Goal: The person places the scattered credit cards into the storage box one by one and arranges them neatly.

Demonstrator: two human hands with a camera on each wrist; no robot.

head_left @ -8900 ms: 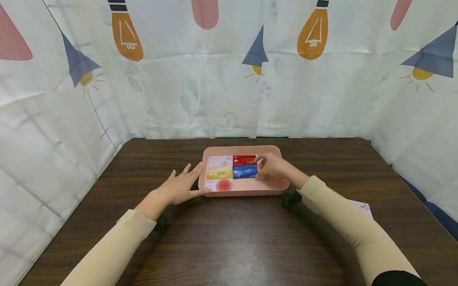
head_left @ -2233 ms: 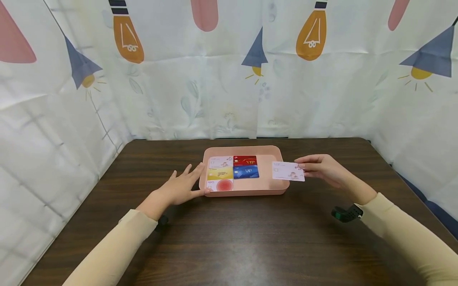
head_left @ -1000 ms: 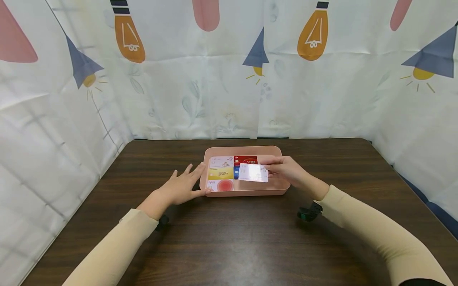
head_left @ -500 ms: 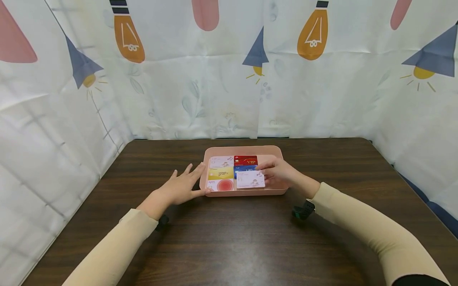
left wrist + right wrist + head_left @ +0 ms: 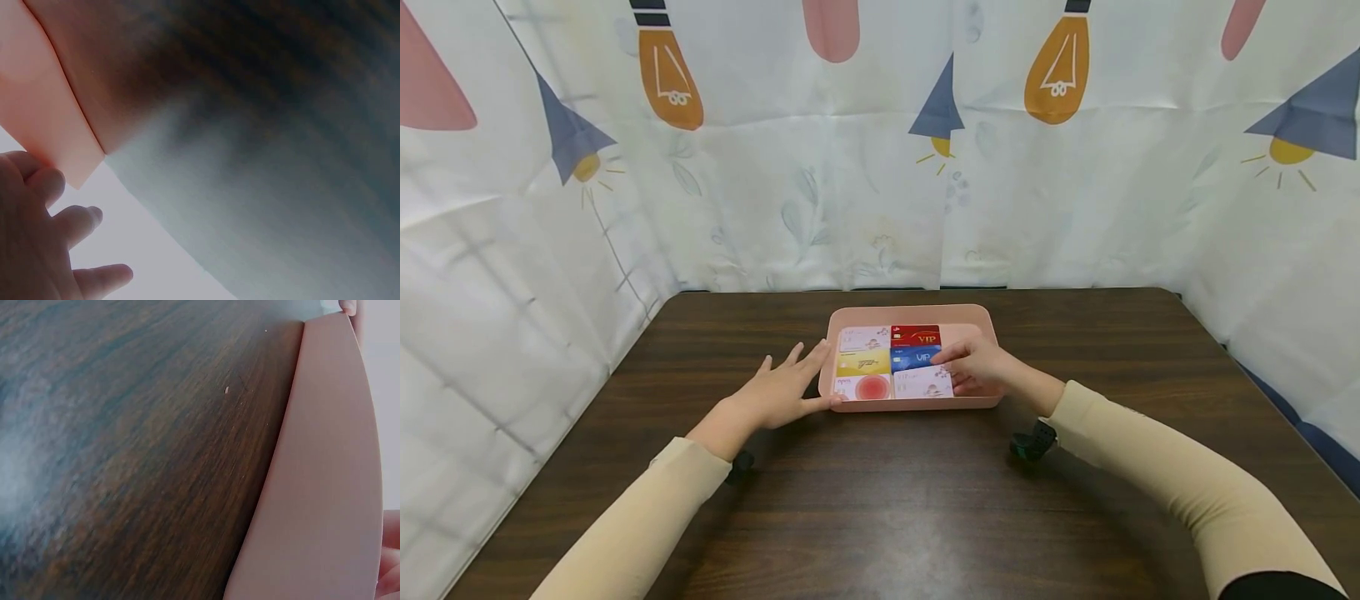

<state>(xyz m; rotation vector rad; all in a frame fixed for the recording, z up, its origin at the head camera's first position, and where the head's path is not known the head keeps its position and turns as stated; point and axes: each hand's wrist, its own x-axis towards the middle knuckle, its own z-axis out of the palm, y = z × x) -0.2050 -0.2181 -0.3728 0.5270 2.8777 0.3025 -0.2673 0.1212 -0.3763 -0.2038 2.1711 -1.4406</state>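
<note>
A shallow pink tray lies on the table with cards in two columns. My right hand reaches over its right side and pinches the right edge of a white VIP card, front row of the right column. Behind that card are a blue VIP card and a red VIP card. The left column has a white card, a gold card and a white card with a red circle. My left hand, fingers spread, touches the tray's left edge.
The dark wood table extends around the tray. A printed white curtain hangs behind and at both sides. In the right wrist view, the tray's outer wall hides most of the right hand.
The right hand has brought the white VIP card from right of the tray into its front row, moving left and down. The blue card shows again. The left hand has stayed put.
</note>
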